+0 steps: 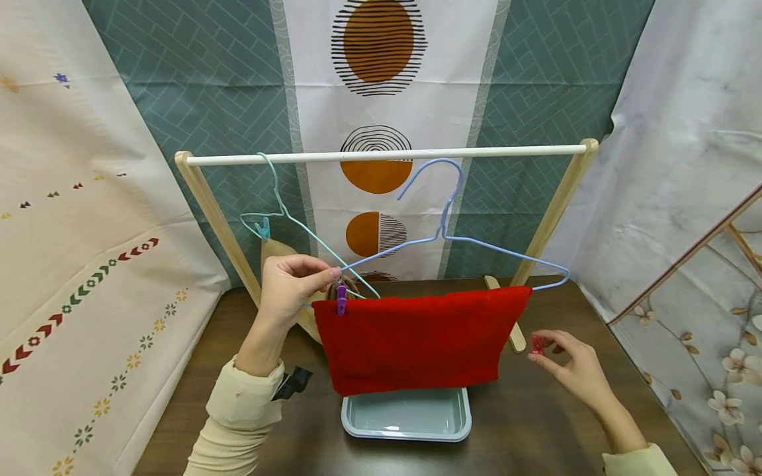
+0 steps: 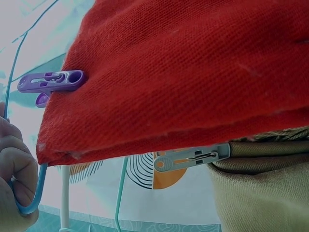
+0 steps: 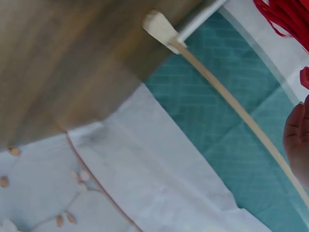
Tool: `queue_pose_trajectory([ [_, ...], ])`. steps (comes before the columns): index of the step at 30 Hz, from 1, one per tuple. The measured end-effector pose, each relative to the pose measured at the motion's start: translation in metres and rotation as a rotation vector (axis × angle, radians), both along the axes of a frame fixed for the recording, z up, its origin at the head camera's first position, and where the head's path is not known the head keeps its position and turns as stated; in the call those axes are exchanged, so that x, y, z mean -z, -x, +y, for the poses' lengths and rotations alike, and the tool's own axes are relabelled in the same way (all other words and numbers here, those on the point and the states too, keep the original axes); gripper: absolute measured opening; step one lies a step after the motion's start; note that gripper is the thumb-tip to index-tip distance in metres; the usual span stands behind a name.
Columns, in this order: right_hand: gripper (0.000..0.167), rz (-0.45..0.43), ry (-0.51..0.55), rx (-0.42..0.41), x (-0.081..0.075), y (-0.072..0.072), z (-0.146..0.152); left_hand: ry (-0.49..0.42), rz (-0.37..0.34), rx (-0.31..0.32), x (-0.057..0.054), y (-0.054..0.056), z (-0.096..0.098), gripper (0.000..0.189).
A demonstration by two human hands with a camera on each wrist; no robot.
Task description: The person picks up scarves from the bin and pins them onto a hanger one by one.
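Note:
A blue hanger (image 1: 443, 228) is held up by its left end, pinched between the thumb and fingers of my left hand (image 1: 288, 284). Over its lower bar hangs a folded red cloth (image 1: 417, 344). A purple clothespin (image 1: 341, 299) is on the cloth's left upper edge, seen closer in the left wrist view, where the left hand (image 2: 17, 179) wraps the hanger's bent end. To the right of the cloth and apart from it, my right hand (image 1: 571, 367) pinches a red clothespin (image 1: 537, 344). The hanger's hook overlaps the rack's rod in the head view.
A wooden rack with a white rod (image 1: 506, 152) stands behind. On its left hangs a mint green hanger (image 1: 309, 231) with a beige cloth (image 1: 276, 250) and a light blue clothespin (image 1: 264, 228). A grey tray (image 1: 407, 435) sits on the brown table (image 1: 524, 430) beneath the red cloth.

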State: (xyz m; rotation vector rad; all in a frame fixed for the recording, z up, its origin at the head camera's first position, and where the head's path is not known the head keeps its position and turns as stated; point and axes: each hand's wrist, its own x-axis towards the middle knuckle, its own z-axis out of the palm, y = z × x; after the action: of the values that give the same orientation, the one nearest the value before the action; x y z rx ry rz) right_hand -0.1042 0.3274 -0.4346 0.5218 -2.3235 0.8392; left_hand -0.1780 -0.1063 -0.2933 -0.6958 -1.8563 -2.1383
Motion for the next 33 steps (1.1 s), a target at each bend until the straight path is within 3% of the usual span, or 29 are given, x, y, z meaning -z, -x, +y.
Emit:
queue_pose_trajectory([
  [6, 0.049, 0.050, -0.001, -0.044, -0.028, -0.002, -0.004, 0.002, -0.003, -0.004, 0.000, 0.000, 0.000, 0.023],
  [16, 0.049, 0.106, 0.038, -0.097, -0.081, -0.013, -0.031, 0.005, -0.001, -0.006, 0.001, 0.000, -0.001, 0.011],
  [20, 0.038, 0.130, 0.162, -0.209, -0.080, -0.005, -0.024, 0.008, 0.012, -0.007, 0.002, 0.001, -0.002, 0.009],
  [26, 0.031, 0.126, 0.527, -0.477, -0.095, 0.000, -0.022, 0.013, 0.012, -0.012, 0.001, 0.001, -0.002, 0.009],
  [29, 0.026, 0.126, 0.663, -0.523, -0.104, 0.000, -0.026, 0.015, 0.007, -0.014, 0.001, 0.000, -0.002, 0.011],
  [33, 0.022, 0.115, 0.763, -0.539, -0.111, 0.002, -0.031, 0.020, 0.009, -0.014, 0.001, 0.000, -0.002, 0.016],
])
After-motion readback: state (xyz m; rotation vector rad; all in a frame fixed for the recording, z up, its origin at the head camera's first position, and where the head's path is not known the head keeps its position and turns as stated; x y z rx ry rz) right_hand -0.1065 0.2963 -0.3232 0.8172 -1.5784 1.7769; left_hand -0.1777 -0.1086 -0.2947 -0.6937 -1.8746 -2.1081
